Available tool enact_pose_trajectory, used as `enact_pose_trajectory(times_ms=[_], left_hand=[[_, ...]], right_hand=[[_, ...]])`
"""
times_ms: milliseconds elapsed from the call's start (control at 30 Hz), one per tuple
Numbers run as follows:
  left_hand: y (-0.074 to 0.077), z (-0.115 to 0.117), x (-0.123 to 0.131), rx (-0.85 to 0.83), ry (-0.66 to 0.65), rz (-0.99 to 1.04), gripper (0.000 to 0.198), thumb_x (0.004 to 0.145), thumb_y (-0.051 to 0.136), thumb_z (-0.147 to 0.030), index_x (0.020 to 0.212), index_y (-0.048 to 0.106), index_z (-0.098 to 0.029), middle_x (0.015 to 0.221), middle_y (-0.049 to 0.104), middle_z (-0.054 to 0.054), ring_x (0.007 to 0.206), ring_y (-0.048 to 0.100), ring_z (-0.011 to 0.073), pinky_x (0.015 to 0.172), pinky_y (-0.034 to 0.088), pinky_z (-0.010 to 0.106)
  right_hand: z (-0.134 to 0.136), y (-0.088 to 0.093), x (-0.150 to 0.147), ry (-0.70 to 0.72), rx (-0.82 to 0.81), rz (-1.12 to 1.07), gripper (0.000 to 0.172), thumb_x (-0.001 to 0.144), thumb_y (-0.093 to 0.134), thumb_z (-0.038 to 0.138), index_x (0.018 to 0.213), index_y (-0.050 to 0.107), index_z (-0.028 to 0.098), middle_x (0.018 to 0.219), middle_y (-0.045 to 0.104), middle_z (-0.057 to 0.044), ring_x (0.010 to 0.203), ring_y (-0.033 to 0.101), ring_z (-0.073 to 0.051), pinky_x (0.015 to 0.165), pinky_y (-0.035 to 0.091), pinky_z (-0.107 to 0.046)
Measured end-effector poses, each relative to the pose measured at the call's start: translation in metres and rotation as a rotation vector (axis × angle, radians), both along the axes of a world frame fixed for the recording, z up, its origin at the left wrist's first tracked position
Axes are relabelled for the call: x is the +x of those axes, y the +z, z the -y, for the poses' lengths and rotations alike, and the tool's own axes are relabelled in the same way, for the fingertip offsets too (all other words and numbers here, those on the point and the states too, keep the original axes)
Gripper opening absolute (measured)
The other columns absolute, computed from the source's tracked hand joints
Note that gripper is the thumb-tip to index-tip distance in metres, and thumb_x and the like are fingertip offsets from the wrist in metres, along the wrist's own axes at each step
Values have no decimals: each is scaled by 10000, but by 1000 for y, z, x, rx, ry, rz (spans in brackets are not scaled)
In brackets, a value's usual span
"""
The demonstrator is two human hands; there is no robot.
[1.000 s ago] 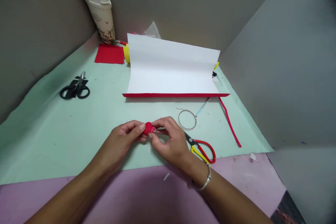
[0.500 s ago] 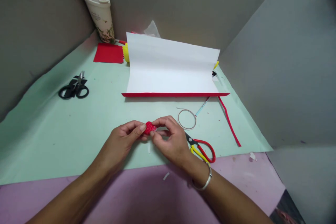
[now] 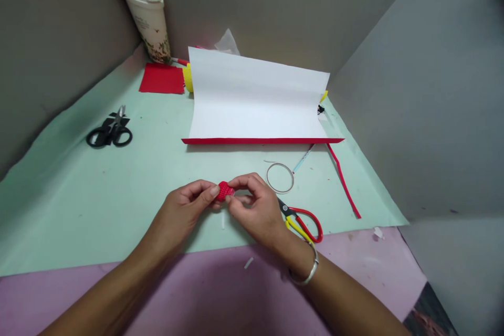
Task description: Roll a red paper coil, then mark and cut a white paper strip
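Between my two hands is a small red piece with a dotted or ribbed texture (image 3: pixel 224 190); its exact kind is too small to make out. My left hand (image 3: pixel 193 199) pinches its left side between thumb and fingers. On the other side, my right hand (image 3: pixel 258 207) grips its right edge with thumb and index finger, and a silver bangle circles that wrist. Scissors with red and yellow handles (image 3: pixel 309 226) lie just right of my right hand, their blades partly hidden behind it. A coil of thin wire (image 3: pixel 280 191) rests beyond my right fingers.
A white sheet with a red front edge (image 3: pixel 258 100) curves upward at the back. Black-handled scissors (image 3: pixel 114 134) and a red sheet (image 3: pixel 162 80) lie left. A lidded cup (image 3: pixel 151 26) stands in the back corner. A red strip (image 3: pixel 345 184) lies right. Grey walls enclose the table.
Almost nothing differs. The whole view has shifted very slightly, while both hands keep the same pinch on the small red piece.
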State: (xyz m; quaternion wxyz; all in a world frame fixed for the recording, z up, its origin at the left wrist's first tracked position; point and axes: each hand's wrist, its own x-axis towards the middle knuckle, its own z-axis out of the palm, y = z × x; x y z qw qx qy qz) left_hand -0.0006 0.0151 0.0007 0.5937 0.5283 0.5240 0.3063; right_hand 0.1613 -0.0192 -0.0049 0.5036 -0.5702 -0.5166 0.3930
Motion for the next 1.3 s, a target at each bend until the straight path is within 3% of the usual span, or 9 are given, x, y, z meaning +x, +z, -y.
enact_pose_trajectory(times_ms=[367, 567, 767, 1000, 1300], left_hand=[[-2, 2, 1, -115, 40, 105, 318, 866, 701, -552, 823, 730, -238, 809, 738, 1, 773, 628, 165, 753, 465, 292], [-7, 1, 2, -186, 65, 299, 252, 827, 790, -473, 853, 736, -229, 809, 721, -6, 828, 652, 155, 834, 496, 282], [-3, 0, 3, -291, 44, 485, 229, 801, 829, -410, 815, 732, -203, 824, 728, 12, 809, 655, 141, 810, 529, 244], [-4, 0, -1, -277, 32, 418, 237, 809, 812, -438, 846, 756, -211, 826, 745, 19, 762, 646, 150, 733, 524, 254], [-8, 0, -3, -269, 23, 394, 229, 803, 816, -425, 876, 776, -211, 841, 757, 29, 792, 654, 167, 760, 521, 277]], right_hand=[[-2, 4, 4, 34, -9, -8, 147, 777, 705, 217, 919, 729, 244, 997, 655, -23, 896, 696, -157, 775, 667, -300], [-1, 0, 5, 65, 147, 86, 159, 827, 701, 203, 973, 744, 250, 1003, 646, -39, 896, 690, -152, 800, 673, -306], [-2, -7, 5, 41, 209, 117, 324, 783, 791, 259, 1093, 696, 255, 1047, 651, -44, 930, 689, -169, 807, 677, -319], [-3, -6, 7, 104, 436, 308, 266, 843, 683, 139, 1077, 687, 264, 1005, 679, -54, 952, 671, -190, 765, 657, -322], [-2, -12, 6, 61, 437, 290, 275, 858, 755, 188, 1108, 704, 288, 995, 709, -46, 934, 683, -199, 805, 643, -366]])
